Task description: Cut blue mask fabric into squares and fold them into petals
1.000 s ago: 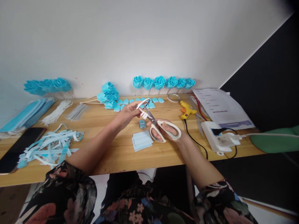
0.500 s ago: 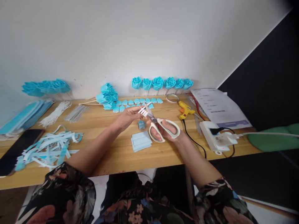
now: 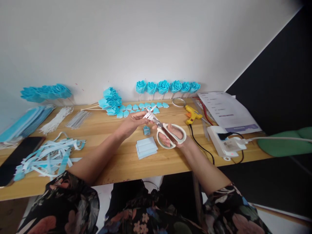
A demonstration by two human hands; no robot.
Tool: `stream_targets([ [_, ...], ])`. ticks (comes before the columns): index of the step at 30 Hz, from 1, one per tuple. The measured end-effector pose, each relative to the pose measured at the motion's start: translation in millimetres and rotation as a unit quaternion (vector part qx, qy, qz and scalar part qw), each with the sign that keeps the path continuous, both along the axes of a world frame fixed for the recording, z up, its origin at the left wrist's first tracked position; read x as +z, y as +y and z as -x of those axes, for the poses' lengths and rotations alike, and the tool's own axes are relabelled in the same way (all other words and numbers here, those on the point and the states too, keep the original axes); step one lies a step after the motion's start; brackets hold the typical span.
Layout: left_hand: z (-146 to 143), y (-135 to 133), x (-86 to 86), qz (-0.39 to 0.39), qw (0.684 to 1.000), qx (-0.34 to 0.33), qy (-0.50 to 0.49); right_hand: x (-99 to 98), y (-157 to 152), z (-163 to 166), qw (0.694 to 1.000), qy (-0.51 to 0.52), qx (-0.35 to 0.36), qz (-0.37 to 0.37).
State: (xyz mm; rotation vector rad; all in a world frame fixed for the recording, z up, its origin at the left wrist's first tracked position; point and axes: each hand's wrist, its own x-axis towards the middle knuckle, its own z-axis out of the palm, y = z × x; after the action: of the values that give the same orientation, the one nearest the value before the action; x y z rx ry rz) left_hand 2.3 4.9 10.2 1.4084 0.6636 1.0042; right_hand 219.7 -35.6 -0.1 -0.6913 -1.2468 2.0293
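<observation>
My left hand (image 3: 133, 122) pinches a small white strip piece (image 3: 149, 114) above the wooden table (image 3: 117, 156). My right hand (image 3: 173, 138) is closed through the white handles of a pair of scissors (image 3: 168, 134), whose blades meet the strip. Below the hands lie a stack of light-blue cut sheets (image 3: 146, 147) and a small blue folded piece (image 3: 146, 130). A row of blue folded petals (image 3: 142, 106) lies just behind the hands.
Blue paper roses (image 3: 168, 86) lean on the wall, with more roses (image 3: 46, 91) at the left. Cut blue-and-white strips (image 3: 48, 156), a phone (image 3: 14, 159), blue masks (image 3: 24, 122), a yellow glue gun (image 3: 192, 114), a white power strip (image 3: 225, 143) and papers (image 3: 226, 112) lie on the table.
The scissor blades have closed along the white strip, and both hands have drifted slightly left and down. The strip's loop, raised a second ago, now lies lower at the blades.
</observation>
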Motion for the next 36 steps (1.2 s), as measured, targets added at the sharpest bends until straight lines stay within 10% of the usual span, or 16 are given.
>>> stream_targets([
  [36,2.3,10.6,1.6,0.061,0.989,0.106,-0.079,-20.6,4.2,3.2,0.986,0.136,0.023,-0.097],
])
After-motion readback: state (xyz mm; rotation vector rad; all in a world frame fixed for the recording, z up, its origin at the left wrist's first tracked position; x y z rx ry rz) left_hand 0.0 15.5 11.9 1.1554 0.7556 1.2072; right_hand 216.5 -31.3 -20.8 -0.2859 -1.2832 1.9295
